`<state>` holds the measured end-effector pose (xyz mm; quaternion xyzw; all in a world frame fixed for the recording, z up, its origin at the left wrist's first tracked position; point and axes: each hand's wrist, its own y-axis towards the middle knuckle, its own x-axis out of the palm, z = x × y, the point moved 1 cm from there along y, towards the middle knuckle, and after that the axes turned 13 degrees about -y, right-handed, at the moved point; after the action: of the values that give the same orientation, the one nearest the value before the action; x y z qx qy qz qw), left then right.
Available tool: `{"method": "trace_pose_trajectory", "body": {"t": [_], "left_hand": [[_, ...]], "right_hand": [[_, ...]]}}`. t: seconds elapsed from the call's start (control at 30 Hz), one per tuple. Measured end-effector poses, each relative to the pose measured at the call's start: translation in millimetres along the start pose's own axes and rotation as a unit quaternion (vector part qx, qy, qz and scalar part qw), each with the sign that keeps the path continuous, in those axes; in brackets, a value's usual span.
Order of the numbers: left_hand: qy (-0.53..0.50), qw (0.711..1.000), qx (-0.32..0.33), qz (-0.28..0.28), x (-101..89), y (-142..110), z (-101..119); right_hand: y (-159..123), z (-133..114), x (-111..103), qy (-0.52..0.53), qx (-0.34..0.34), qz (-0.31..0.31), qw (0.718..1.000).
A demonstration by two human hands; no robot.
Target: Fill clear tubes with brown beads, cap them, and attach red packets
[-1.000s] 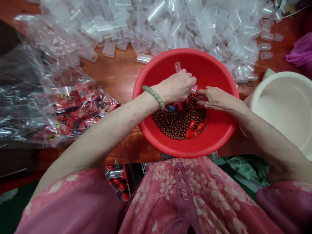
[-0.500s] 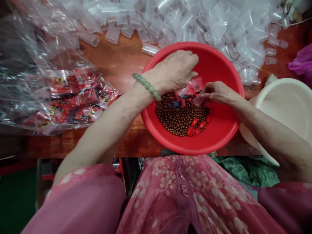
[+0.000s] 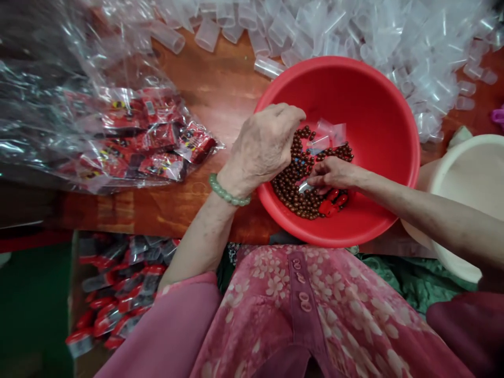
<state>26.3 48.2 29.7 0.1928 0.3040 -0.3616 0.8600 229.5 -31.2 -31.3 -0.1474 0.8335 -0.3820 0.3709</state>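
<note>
A red basin (image 3: 378, 100) holds a heap of small round brown beads (image 3: 289, 178), with several shiny red oval pieces (image 3: 334, 202) at their near side. Two clear plastic cups (image 3: 325, 137) lie on the beads. My right hand (image 3: 334, 174) is down in the basin, its fingers closed round a small clear plastic cup (image 3: 304, 187) at the bead surface. Over the basin's left rim is my left hand (image 3: 265, 144), wearing a green bead bracelet (image 3: 228, 191) at the wrist. Its fingers are curled downward and their tips are hidden, so any held thing cannot be seen.
Many clear plastic cups (image 3: 291, 31) are piled along the back of the wooden table (image 3: 212, 73). Red packets (image 3: 126, 113) in clear bags lie at left. A white tub (image 3: 452, 178) stands at right. Below the table's left side, a box holds red-capped clear containers (image 3: 118, 294).
My left hand has drawn back from above the beads to the basin's left rim. My right hand has moved lower and nearer into the beads. The whole view has shifted somewhat.
</note>
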Motion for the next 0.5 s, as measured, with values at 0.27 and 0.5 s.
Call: {"method": "trace_pose_trajectory", "body": {"t": [0.27, 0.5], "left_hand": [[-0.183, 0.955, 0.215, 0.088, 13.2, 14, -48], [-0.223, 0.943, 0.241, 0.046, 4.5, -36, -24]], "right_hand": [[12, -1, 15, 0.203, -0.09, -0.158, 0.962], [7, -7, 4, 0.326, -0.214, -0.237, 0.89]]}}
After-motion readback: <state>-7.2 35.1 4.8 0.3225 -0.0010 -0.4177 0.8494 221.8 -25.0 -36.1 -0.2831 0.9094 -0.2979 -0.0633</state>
